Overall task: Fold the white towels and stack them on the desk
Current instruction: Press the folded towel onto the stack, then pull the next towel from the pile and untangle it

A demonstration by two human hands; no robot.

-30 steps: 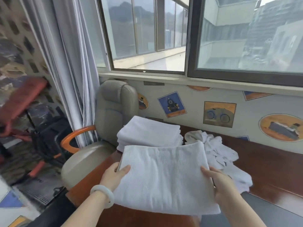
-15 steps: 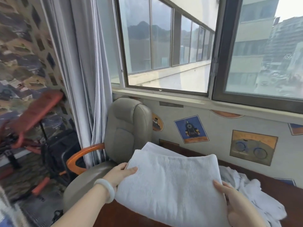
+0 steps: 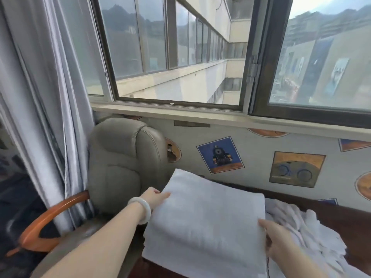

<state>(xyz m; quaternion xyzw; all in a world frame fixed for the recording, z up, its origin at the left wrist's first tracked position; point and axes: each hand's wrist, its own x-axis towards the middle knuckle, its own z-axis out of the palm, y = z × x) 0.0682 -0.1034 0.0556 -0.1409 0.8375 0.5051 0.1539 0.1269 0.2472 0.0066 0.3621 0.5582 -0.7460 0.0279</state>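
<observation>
A folded white towel [image 3: 208, 221] lies spread over the stack of folded towels, which it hides, at the left end of the dark wooden desk [image 3: 341, 215]. My left hand [image 3: 155, 198], with a pale bangle on the wrist, grips the towel's far left edge. My right hand [image 3: 277, 239] holds its near right edge, thumb on top. A heap of unfolded white towels [image 3: 303, 229] lies crumpled on the desk just right of the folded one.
A grey leather chair [image 3: 124, 163] with an orange wooden armrest [image 3: 46, 221] stands left of the desk. Grey curtains [image 3: 44, 97] hang at the left. Behind the desk are a wall with picture stickers [image 3: 219, 155] and a window sill [image 3: 200, 115].
Both hands carried the folded towel away from me and to the left, onto the stack, which it now covers. The camera tilted up toward the window.
</observation>
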